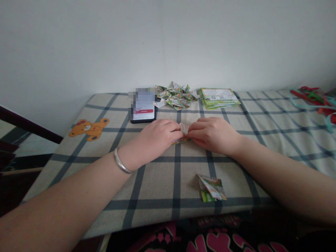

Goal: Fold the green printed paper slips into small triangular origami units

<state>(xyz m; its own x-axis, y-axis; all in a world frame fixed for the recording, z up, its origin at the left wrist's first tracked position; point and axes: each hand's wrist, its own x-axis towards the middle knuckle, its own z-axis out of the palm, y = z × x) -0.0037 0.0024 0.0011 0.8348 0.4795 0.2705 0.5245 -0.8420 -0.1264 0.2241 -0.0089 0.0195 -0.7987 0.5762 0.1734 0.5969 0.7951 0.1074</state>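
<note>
Between my two hands lies a small piece of folded printed paper (183, 128), white with orange and green print, mostly covered by my fingers. My left hand (161, 134), with a silver bangle at the wrist, pinches its left side. From the other side, the fingertips of my right hand (210, 134) close on its right part. Nearer to me on the tablecloth rests another folded paper piece (212, 188), green and white, with a diagonal flap standing partly up.
A phone (143, 110) lies at the back, beside a heap of folded paper pieces (177, 96). Right of these is a stack of flat printed sheets (219, 97). Red, green and pale blue strips (315, 99) sit far right. A bear figure (89, 129) is at left on the checked tablecloth (154, 182).
</note>
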